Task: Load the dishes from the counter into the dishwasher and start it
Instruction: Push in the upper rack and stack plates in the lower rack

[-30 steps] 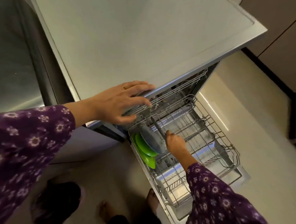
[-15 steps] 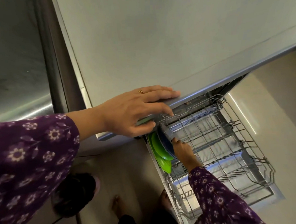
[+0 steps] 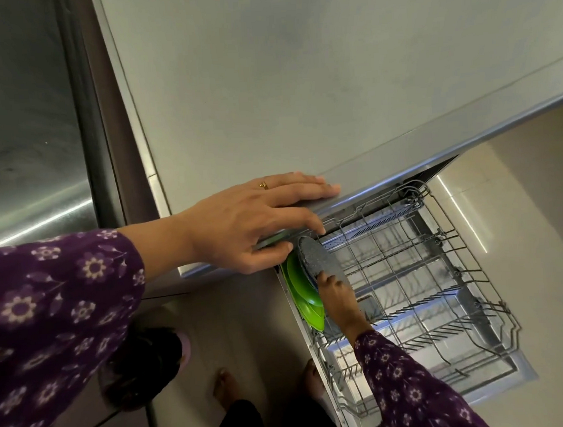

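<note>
A grey speckled plate point(image 3: 312, 257) stands on edge at the left end of the pulled-out lower dishwasher rack point(image 3: 440, 286). It leans against two green plates point(image 3: 302, 290) standing on edge in the same row. My right hand point(image 3: 336, 292) reaches down into the rack and pinches the grey plate's lower rim. My left hand point(image 3: 242, 228) rests on the front edge of the grey counter point(image 3: 299, 81) above the dishwasher, fingers straight on top and the thumb under the lip. The upper rack is mostly hidden beneath the counter.
The wire rack to the right of the plates holds no dishes. The open dishwasher door point(image 3: 517, 374) lies under it above a pale floor. My bare feet point(image 3: 225, 389) stand left of the door. A steel surface point(image 3: 24, 129) fills the left.
My right hand has moved the grey plate left and stood it against the green plates. My left hand stays on the counter edge. The view has shifted closer.
</note>
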Available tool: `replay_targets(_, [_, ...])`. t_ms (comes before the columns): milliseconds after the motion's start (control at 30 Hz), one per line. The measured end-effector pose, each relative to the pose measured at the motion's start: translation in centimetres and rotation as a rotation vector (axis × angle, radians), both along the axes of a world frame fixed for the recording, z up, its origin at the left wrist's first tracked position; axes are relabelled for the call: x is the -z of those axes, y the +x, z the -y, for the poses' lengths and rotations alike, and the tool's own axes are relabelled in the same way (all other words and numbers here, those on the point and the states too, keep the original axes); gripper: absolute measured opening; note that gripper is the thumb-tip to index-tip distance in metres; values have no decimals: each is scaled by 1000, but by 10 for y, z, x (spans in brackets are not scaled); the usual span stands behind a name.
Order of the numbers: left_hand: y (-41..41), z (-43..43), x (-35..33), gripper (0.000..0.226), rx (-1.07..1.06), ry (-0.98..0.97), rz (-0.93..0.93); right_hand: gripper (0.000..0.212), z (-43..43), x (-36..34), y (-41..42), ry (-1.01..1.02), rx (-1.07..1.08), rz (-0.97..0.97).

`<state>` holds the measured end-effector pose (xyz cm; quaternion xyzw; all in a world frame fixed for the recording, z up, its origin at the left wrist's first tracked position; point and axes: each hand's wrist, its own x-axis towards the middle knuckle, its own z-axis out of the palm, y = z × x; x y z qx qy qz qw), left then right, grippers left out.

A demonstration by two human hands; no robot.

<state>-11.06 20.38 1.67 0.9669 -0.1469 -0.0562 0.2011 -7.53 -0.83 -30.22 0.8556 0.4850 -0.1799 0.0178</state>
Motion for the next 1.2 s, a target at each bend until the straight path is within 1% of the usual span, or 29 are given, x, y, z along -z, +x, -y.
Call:
replay_targets(233, [0,0,-1,37,-9,-9,4,29,-4,0,-2,-17,-45,19])
replay_targets(300, [0,0,-2,37,-11,-16,0,34,-4,3,3,-13,-46,4])
replay_targets(400, [0,0,-2,37,-13,-21,-3,51,0,9,10,2,21,-58])
replay_targets(467, [0,0,-2,37,-15,-18,1,55,1,11,14,-32,33,-63])
replay_targets(633, [0,1,-3,37,-15,-25,-5,37,-15,17,24,-165,67,-72])
replay_targets(667, [0,1,-3,37,-17,-25,-9,33,-17,17,27,-191,52,-41])
replay_targets(733, [0,1,-3,37,-21,-24,-13,22,-23,16,32,-232,5,-71])
replay_targets(800, [-1,1,-3,36,-19,-27,-10,21,-29,17,33,-205,4,-89])
replay_targets(867, [-1,0,-3,36,-18,-28,-1,24,-30,13,29,-266,53,-109])
replay_targets(933, [-1,1,-2,35,-19,-29,6,26,-30,15,25,-270,66,-116])
replay_targets(1000, [-1,1,-1,35,-15,-37,7,26,-32,12,24,-202,81,-145])
replay_targets(1067, [-1,0,-2,35,-16,-45,10,23,-30,17,25,-205,111,-179])
replay_targets(1133, [-1,-1,-1,36,-17,-47,25,17,-21,25,30,-183,251,-203])
replay_targets(1200, [-2,-1,0,36,-22,-56,26,19,-12,36,41,-161,351,-207])
